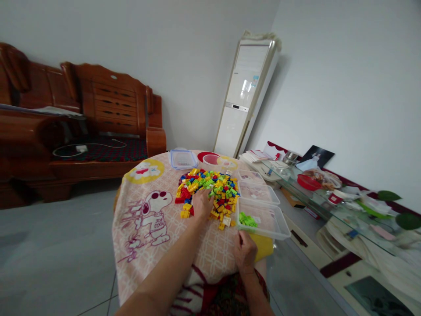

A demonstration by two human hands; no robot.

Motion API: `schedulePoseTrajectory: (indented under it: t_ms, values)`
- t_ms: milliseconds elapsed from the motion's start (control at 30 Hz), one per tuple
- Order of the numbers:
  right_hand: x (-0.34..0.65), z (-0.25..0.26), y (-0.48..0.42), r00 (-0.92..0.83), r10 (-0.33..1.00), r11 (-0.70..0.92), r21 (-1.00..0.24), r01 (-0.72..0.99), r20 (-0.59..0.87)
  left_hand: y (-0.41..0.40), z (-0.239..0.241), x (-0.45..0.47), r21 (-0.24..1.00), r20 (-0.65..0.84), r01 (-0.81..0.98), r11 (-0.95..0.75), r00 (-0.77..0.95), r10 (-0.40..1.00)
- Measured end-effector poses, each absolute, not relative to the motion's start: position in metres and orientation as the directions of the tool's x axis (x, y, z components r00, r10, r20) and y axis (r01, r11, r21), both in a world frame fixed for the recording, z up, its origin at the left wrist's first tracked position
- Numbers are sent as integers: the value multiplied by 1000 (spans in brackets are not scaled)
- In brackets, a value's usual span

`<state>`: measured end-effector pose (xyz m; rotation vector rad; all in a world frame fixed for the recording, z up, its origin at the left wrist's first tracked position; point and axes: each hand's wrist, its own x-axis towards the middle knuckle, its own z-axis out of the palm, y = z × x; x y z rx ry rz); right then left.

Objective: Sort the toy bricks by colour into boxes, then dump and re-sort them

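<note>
A heap of toy building bricks (223,193) in yellow, green, red and blue lies on the cloth-covered round table. My left hand (202,204) reaches into the near side of the heap, its fingers bent down among the bricks; what they pinch is hidden. Just in front of a clear plastic box (276,226), my right hand (245,251) rests with curled fingers, and I cannot make out anything inside them. Light-green bricks (247,219) are gathered in the left part of that box. A white brick (226,220) sits at the heap's near edge.
More clear containers (259,193) stand behind the box, and a blue-rimmed lid or box (183,159) lies at the far edge. The patterned tablecloth (144,245) covers the table. To the right is a cluttered glass-topped cabinet (315,206); a wooden sofa (112,105) stands left.
</note>
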<state>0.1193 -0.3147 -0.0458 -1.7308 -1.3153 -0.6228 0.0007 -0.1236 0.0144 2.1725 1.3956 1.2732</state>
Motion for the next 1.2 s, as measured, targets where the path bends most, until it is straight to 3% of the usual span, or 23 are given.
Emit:
schedulePoseTrajectory:
  t_ms: [167, 600, 800, 933, 1200]
  values:
    - [118, -43, -315, 327, 524, -85, -334, 939, 786, -122, 18, -7, 545, 414, 724, -424, 207, 886]
    - [116, -42, -315, 341, 523, -95, -344, 934, 781, -127, 21, -7, 489, 425, 763, -423, 216, 879]
    - [118, -45, -315, 329, 510, -93, -329, 940, 795, -126, 20, -6, 574, 483, 678, -459, 173, 859]
    - [118, -45, -315, 329, 520, -99, -327, 940, 788, -134, 21, -1, 588, 611, 547, -596, 183, 770]
    - [117, -44, -315, 342, 528, -100, -343, 934, 777, -174, 12, 36, 512, 711, 148, -846, 479, 514]
